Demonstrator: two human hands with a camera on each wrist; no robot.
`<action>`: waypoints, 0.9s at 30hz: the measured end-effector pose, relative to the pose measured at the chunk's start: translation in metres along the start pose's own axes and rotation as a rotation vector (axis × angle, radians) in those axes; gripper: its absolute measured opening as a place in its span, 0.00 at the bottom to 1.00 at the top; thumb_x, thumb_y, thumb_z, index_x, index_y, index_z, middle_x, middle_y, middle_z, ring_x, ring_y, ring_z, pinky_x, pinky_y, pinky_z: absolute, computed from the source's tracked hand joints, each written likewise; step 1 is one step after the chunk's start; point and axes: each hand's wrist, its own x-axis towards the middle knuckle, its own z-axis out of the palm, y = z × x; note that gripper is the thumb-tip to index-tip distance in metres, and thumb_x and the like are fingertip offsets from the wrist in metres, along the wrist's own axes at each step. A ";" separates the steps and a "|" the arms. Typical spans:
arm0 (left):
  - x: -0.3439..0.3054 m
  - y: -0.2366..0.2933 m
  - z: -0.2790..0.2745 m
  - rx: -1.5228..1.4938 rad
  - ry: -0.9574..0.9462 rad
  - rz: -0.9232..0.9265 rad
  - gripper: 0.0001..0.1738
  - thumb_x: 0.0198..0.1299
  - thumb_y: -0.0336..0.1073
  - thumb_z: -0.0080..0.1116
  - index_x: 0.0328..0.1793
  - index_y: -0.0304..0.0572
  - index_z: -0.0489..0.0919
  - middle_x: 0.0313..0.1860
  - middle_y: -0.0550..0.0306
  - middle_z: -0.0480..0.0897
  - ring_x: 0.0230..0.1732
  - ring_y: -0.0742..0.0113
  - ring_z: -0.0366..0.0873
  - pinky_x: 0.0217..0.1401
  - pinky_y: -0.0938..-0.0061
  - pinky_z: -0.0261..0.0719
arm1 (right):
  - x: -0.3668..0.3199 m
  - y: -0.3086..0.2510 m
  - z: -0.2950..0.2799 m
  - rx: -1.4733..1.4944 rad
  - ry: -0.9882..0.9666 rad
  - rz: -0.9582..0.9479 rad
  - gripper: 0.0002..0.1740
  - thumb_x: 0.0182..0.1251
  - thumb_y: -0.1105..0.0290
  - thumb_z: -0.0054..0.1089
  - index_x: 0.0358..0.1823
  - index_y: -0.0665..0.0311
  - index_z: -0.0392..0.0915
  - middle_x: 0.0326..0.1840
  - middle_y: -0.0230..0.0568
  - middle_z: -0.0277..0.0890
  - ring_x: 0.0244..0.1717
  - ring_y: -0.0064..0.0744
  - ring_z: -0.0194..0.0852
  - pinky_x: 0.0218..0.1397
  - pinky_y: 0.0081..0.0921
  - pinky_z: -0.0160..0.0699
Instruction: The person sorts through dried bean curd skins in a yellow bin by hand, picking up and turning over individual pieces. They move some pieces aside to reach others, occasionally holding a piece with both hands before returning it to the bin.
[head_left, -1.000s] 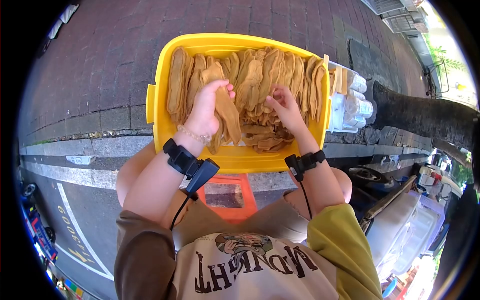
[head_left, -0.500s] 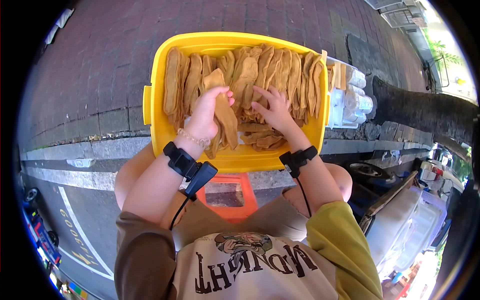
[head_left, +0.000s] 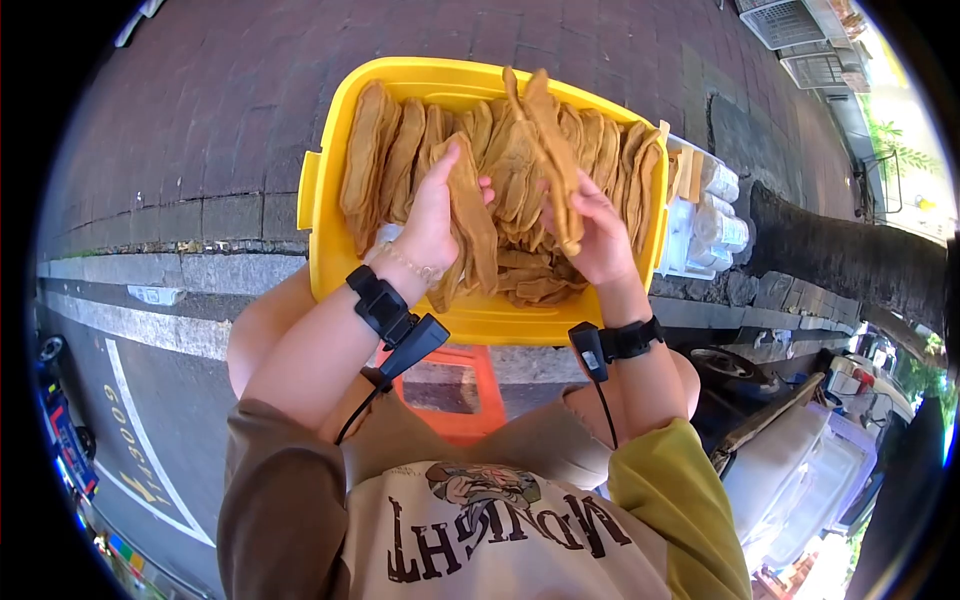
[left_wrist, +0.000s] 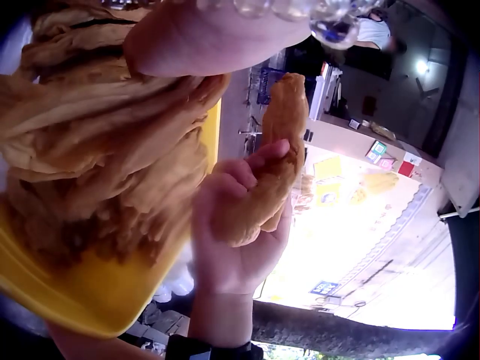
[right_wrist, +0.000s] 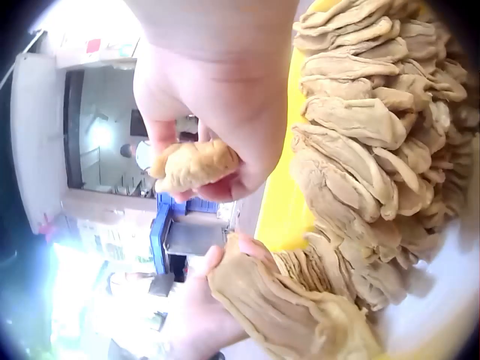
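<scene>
While the right hand (head_left: 603, 240) pinches a raised tan strip (head_left: 552, 140), perhaps doubled, I'd grip lightly to avoid tearing it. The left hand's (head_left: 427, 224) fingers curl round more strips (head_left: 473, 215), over the packed row (head_left: 367, 165) in the yellow tub (head_left: 480, 325).

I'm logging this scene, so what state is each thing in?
Yellow tub: uncovered, well filled.
Brown pieces in the tub: wrinkled, packed closely together.
Left hand: gripping similar pieces.
Right hand: holding up slightly curved pieces.
White crate: uncovered, holding clear containers.
</scene>
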 end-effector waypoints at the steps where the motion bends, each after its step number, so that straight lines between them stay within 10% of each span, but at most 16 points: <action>1: 0.002 -0.001 0.000 -0.003 -0.016 0.006 0.22 0.58 0.56 0.55 0.49 0.49 0.73 0.38 0.57 0.78 0.40 0.66 0.76 0.43 0.68 0.74 | 0.001 0.003 0.007 -0.105 -0.040 0.049 0.30 0.61 0.72 0.53 0.66 0.63 0.62 0.55 0.46 0.74 0.48 0.25 0.74 0.52 0.21 0.73; 6: 0.003 0.002 0.005 -0.176 -0.145 0.055 0.21 0.67 0.50 0.39 0.51 0.44 0.75 0.44 0.53 0.80 0.45 0.60 0.78 0.52 0.64 0.76 | -0.005 0.027 0.019 -0.197 -0.070 0.234 0.32 0.60 0.76 0.56 0.68 0.65 0.60 0.58 0.39 0.71 0.55 0.24 0.70 0.58 0.21 0.68; 20: 0.001 -0.001 -0.002 0.080 -0.160 0.089 0.14 0.56 0.42 0.60 0.44 0.43 0.76 0.37 0.59 0.79 0.38 0.68 0.77 0.46 0.72 0.76 | -0.008 0.025 0.003 -0.603 -0.193 0.156 0.33 0.62 0.72 0.60 0.68 0.64 0.59 0.57 0.33 0.63 0.60 0.24 0.62 0.60 0.21 0.65; 27: -0.026 -0.015 0.015 0.271 -0.310 0.344 0.18 0.55 0.39 0.61 0.48 0.36 0.77 0.44 0.57 0.80 0.45 0.70 0.77 0.51 0.77 0.72 | -0.011 0.055 0.009 -0.338 -0.077 0.116 0.44 0.67 0.54 0.52 0.74 0.59 0.35 0.68 0.38 0.50 0.71 0.30 0.46 0.70 0.30 0.51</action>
